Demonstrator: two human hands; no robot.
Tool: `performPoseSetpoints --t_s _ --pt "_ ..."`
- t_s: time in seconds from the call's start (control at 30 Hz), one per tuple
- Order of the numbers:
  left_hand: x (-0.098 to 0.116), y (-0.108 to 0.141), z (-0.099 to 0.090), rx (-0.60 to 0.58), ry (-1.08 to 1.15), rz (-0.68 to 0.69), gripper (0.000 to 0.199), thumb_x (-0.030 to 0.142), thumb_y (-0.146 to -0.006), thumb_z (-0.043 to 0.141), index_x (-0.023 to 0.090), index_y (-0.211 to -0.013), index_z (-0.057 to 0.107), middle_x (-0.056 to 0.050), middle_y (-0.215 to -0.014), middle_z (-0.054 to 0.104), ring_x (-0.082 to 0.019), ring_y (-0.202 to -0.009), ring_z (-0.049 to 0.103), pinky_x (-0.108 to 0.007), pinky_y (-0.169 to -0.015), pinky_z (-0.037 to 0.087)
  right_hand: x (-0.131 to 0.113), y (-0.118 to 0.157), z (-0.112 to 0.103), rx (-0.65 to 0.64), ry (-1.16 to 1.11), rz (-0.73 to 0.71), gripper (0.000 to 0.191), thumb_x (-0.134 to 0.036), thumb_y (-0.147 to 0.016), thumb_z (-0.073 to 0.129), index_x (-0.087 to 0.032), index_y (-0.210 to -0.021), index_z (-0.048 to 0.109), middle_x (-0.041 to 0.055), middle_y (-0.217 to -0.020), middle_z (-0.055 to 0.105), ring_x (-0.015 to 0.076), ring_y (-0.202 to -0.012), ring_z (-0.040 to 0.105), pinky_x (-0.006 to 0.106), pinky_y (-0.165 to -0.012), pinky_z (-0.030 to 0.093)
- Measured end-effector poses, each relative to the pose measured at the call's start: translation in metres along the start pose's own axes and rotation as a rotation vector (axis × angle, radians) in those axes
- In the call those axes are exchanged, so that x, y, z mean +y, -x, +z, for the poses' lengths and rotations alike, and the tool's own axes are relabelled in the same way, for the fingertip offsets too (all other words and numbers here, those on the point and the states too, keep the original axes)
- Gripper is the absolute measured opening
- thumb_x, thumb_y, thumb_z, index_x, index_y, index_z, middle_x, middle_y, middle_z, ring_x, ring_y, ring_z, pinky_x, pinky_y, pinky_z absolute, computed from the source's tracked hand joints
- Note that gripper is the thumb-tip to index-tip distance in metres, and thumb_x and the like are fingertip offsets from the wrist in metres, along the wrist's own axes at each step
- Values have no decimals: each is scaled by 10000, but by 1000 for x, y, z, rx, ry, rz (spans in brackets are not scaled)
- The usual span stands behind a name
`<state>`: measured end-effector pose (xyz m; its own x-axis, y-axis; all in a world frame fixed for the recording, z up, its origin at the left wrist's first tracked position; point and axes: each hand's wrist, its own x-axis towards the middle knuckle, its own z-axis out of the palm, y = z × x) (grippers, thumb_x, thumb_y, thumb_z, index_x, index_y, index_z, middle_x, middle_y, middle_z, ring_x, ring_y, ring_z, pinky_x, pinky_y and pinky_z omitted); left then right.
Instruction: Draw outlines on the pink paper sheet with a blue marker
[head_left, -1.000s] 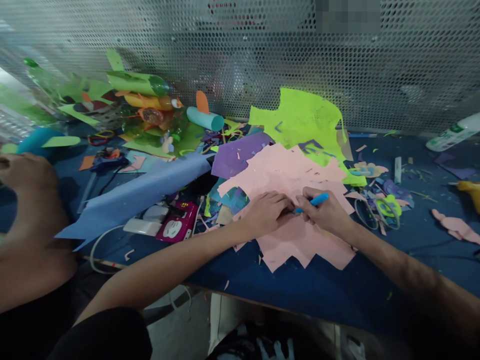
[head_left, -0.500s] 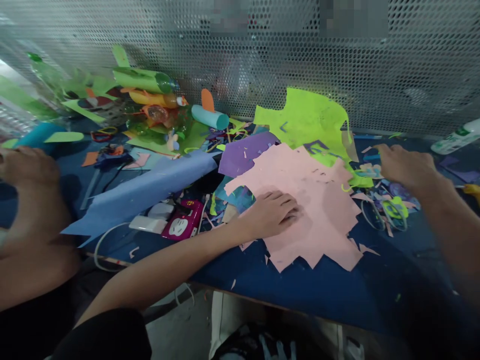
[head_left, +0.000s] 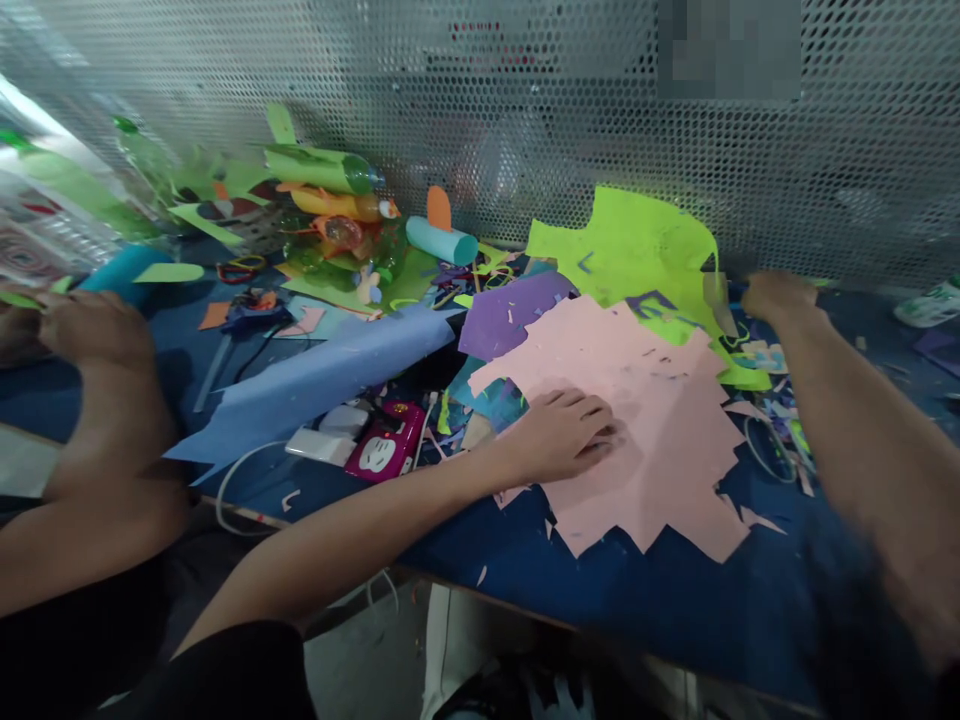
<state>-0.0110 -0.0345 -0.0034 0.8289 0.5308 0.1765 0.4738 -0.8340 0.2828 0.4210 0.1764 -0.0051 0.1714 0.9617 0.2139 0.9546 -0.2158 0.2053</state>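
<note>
My left hand [head_left: 574, 432] lies on a pink sheet of paper [head_left: 667, 440] with jagged, zigzag-cut edges, its fingers resting loosely on the surface. My right hand [head_left: 781, 297] is at the back right of the table, beside the edge of a lime-green cut sheet [head_left: 637, 235]. Its fingers curl down and look closed; their tips are hidden, and I cannot make out what is in them. Partly under the pink paper is a purple sheet [head_left: 506, 312]. Paper scraps and a pair of clear-lensed glasses [head_left: 770, 450] lie near my right forearm.
A co-worker's hand [head_left: 94, 325] is at the left. Across the blue table [head_left: 480, 535] lie a rolled blue sheet [head_left: 315, 375], a magenta box with plugs [head_left: 386, 440] and a white cable. Paper-covered bottles [head_left: 322, 170] stand before a perforated metal screen [head_left: 525, 120]. A bottle [head_left: 930, 303] lies far right.
My right hand has shifted slightly left and farther back relative to the table, its fingers curling down. My left hand stays on the pink paper. The view has turned slightly left.
</note>
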Motion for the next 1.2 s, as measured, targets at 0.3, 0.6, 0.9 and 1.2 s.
performPoseSetpoints --t_s 0.3,0.6,0.9,1.2 --pt "0 2 -2 10 -54 36 380 457 -1057 402 208 -1249 617 -67 -1343 628 -227 -1188 587 -378 -1056 445 13 34 -31 -65 -19 -6 276 -163 -900 673 -5 -1117 736 320 -1095 710 245 -934 676 397 -682 299" --pt "4 6 -4 40 -17 31 421 457 -1044 422 182 -1334 553 -90 -1344 640 -249 -1232 595 -384 -1074 443 9 131 -124 525 -545 -59 578 -513 -996 482 -27 -1292 583 299 -1053 714 262 -1009 730 404 -748 472" --pt "7 -3 -5 43 -23 56 420 509 -1052 410 186 -1238 603 -100 -1190 701 -222 -1096 646 -374 -955 480 -90 276 -105 -63 -1256 -510 264 -501 -795 752 -285 -946 747 82 -917 790 269 -794 776 391 -657 634" --pt "8 -10 1 3 -180 137 397 411 -1074 376 182 -1202 674 -102 -1109 729 -226 -1032 655 -389 -925 468 -89 278 -74 -13 -795 -717 295 -383 -889 639 -328 -1173 696 78 -1051 791 336 -913 762 469 -757 616"
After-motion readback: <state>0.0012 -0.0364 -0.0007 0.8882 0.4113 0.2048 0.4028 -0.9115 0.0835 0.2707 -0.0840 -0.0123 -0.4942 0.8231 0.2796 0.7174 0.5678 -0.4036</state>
